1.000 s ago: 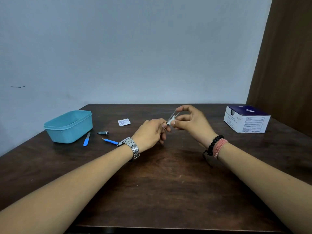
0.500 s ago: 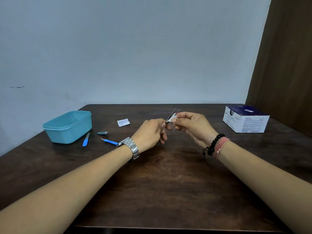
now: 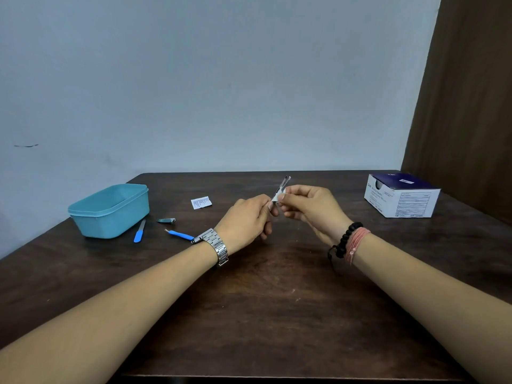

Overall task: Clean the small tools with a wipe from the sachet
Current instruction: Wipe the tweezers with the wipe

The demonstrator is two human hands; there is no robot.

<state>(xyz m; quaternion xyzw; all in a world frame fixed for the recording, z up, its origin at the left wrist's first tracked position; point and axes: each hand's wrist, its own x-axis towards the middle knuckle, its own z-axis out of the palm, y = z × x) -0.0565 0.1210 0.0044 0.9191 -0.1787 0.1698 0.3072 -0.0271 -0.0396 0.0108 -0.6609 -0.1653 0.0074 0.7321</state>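
Over the middle of the dark wooden table [image 3: 277, 314], my left hand [image 3: 246, 217] grips the lower end of a small metal tool [image 3: 285, 180] that points up and away. My right hand [image 3: 310, 209] pinches a small white wipe [image 3: 278, 195] around the tool's shaft, just above my left fingertips. On the table to the left lie a torn white sachet [image 3: 201, 202], a metal nail clipper [image 3: 166, 220], a blue-handled file [image 3: 140, 231] and a blue-handled pick [image 3: 180, 234].
A teal plastic tub [image 3: 109, 210] stands at the left near the loose tools. A white and purple cardboard box [image 3: 401, 199] sits at the far right. A brown curtain hangs at the right edge, and a pale wall backs the table.
My right hand has slid the wipe along the tool, dropping from a raised pinch to level with my left hand. The left hand has hardly moved.
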